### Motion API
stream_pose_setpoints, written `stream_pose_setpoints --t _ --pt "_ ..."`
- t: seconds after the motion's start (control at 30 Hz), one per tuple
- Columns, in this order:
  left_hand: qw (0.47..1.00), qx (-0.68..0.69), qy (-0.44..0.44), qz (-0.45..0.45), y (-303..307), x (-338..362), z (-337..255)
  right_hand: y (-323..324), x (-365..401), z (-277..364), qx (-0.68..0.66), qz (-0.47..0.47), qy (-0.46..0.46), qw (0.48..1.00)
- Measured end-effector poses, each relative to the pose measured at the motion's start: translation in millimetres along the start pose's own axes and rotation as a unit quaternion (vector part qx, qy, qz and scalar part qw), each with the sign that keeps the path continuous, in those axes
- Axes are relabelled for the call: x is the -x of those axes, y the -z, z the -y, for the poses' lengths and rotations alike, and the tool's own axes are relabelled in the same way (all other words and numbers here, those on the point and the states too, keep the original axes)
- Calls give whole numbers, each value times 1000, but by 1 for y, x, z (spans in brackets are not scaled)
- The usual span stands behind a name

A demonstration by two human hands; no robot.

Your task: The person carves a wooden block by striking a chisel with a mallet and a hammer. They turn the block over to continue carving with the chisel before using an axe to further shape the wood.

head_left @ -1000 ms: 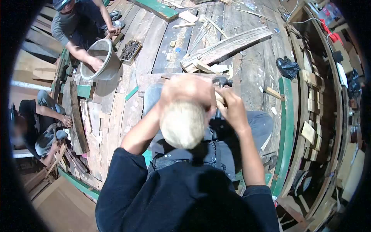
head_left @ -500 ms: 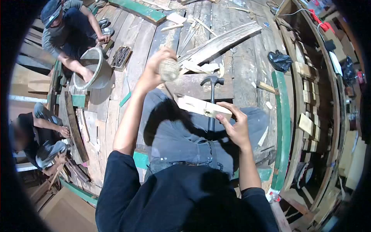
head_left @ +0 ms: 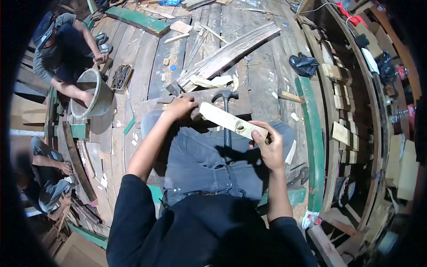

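My right hand (head_left: 268, 144) grips the end of a pale wooden block (head_left: 222, 118), thumb on top. The block has a pointed far end and a small dark hole near my thumb. My left hand (head_left: 180, 108) is low beside the block's far tip, fingers curled round a round-ended piece of wood (head_left: 195, 115), mostly hidden by the hand. A claw hammer (head_left: 225, 95) lies with its head beyond the block; its dark handle passes under the block toward my lap.
A weathered plank (head_left: 235, 54) and wood scraps lie ahead. To the left, one person reaches into a bucket (head_left: 96, 84) beside a box of nails (head_left: 121, 77); another person sits nearer. A green beam (head_left: 312, 147) and a black plastic bag (head_left: 303, 65) are on the right.
My left hand has come down from its raised position with the round-ended wooden piece. The pale block has tilted, showing more of its holed face. The view has shifted slightly.
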State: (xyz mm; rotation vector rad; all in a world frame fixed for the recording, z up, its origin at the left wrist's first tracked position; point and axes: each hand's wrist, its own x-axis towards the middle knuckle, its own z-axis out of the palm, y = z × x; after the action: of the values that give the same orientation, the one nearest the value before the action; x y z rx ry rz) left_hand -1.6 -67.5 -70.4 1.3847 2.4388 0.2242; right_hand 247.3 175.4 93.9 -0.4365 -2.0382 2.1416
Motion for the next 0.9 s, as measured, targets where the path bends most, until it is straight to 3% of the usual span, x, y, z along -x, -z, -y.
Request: stream_pose_setpoints --t 0.2,0.3,0.4,0.43,0.47,0.57,0.7,0.8,0.9 --pt "966 241 -38 -83 33 16 0 -3 -2 4 -29 7 -11 999" --pt "820 560 2 -117 98 35 -49 -6 0 5 -27 9 -12 1000" --pt "792 606 -20 -76 132 56 -78 -12 -1 7 -20 17 -8 1000" --pt "821 557 -66 -104 133 57 -85 -13 -1 8 -12 21 -10 1000" --pt "798 597 -44 -70 134 64 -94 -14 -2 8 -7 25 -11 1000" --pt "861 485 -74 -132 142 69 -113 -18 -3 7 -5 28 -3 1000" --pt "878 457 -51 -129 136 76 -116 -20 -3 11 -42 42 -41 997" --pt "876 469 -41 -103 121 77 -111 -27 -4 12 -83 3 -51 995" --pt "862 500 -12 -86 114 79 -111 -25 -5 8 -68 34 -45 996"
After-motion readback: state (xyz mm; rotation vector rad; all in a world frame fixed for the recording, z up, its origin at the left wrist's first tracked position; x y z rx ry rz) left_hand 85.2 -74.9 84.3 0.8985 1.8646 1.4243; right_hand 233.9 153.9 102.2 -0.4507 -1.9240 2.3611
